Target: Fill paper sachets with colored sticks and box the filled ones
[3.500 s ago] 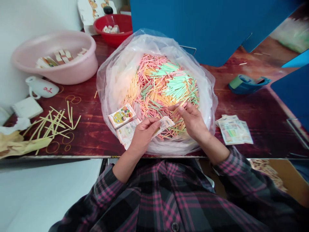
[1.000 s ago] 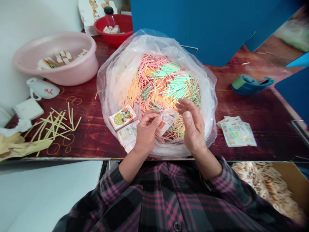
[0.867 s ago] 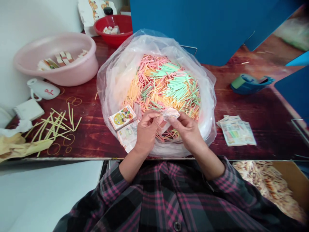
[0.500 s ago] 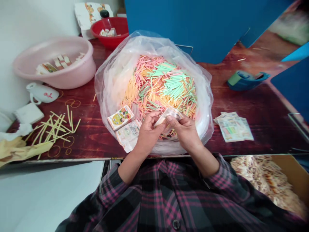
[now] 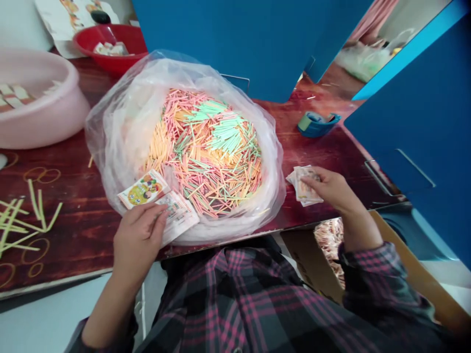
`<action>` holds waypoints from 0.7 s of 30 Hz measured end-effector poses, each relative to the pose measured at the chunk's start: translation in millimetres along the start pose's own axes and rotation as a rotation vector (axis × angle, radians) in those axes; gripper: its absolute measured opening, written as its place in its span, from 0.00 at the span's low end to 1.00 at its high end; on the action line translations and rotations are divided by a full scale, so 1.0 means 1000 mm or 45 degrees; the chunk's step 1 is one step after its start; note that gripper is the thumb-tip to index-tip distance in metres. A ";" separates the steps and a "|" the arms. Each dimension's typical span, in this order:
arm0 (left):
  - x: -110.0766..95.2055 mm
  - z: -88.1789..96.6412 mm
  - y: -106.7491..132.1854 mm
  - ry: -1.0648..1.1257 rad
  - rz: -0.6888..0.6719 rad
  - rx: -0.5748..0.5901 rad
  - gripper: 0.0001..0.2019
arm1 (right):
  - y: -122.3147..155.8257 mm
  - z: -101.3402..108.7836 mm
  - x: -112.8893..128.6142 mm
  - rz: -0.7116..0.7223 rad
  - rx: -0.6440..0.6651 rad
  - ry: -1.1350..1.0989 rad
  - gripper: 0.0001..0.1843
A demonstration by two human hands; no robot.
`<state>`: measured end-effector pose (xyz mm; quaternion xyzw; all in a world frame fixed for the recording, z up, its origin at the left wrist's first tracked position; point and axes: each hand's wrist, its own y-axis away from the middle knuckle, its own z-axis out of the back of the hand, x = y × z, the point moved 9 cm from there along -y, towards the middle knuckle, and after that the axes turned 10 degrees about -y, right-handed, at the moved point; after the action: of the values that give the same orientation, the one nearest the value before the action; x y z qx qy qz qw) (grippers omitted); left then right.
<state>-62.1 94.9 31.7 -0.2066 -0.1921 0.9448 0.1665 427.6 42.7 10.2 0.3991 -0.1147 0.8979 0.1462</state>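
Observation:
A clear plastic bag (image 5: 121, 98) with its mouth spread wide holds many short coloured sticks (image 5: 206, 152) in pink, orange and green. My left hand (image 5: 138, 240) is at the bag's front left, thumb and fingers bent together over a stack of flat printed packets (image 5: 180, 215). Whether something is pinched there is hidden. Beside it lies a packet with a cartoon picture (image 5: 143, 189). To the right of the bag, my right hand (image 5: 333, 191) is closed on a small printed packet (image 5: 312, 179), over a little pile of similar packets (image 5: 303, 193) on the table.
A pink basin (image 5: 47, 115) and a red basin (image 5: 110, 61) with small packs stand at the left. Pale yellow strips (image 5: 22, 225) and rubber bands (image 5: 35, 250) lie front left. A blue tape dispenser (image 5: 316, 125) sits near blue panels (image 5: 228, 44). Below right is a cardboard box (image 5: 312, 264).
My hands have parted. The right one has carried the packet from over the bag to the pile at right; the left has moved to the packets at left. The view has turned right.

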 end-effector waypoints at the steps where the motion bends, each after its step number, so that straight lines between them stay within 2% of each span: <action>1: 0.003 -0.004 0.002 -0.085 -0.021 0.002 0.14 | -0.001 0.001 -0.007 0.003 0.008 0.131 0.18; 3: 0.006 -0.015 0.004 -0.222 -0.055 0.052 0.16 | -0.002 0.002 -0.006 0.081 -0.071 0.346 0.18; 5: 0.004 -0.024 0.001 -0.296 -0.087 0.130 0.15 | 0.001 0.005 0.013 0.233 -0.222 0.429 0.19; 8: -0.001 -0.033 -0.005 -0.327 -0.088 0.258 0.13 | 0.007 0.006 0.048 0.346 -0.383 0.285 0.18; 11: -0.002 -0.038 -0.009 -0.348 -0.049 0.338 0.11 | 0.010 -0.015 0.085 0.371 -0.347 -0.009 0.16; 13: 0.000 -0.040 -0.009 -0.354 -0.031 0.336 0.10 | 0.013 -0.045 0.115 0.419 -0.220 -0.223 0.12; 16: 0.002 -0.038 -0.006 -0.373 -0.043 0.256 0.10 | 0.022 -0.109 0.161 0.502 0.127 -0.460 0.09; 19: -0.007 -0.024 -0.004 -0.403 -0.132 0.070 0.12 | 0.032 -0.163 0.194 0.493 0.416 -0.548 0.11; 21: -0.023 -0.009 -0.003 -0.398 -0.223 -0.088 0.13 | 0.038 -0.190 0.207 0.427 0.596 -0.553 0.18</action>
<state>-37.9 91.1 32.8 -0.0453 -0.2651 0.9402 0.2089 151.8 104.4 37.9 0.5789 0.0015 0.8055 -0.1265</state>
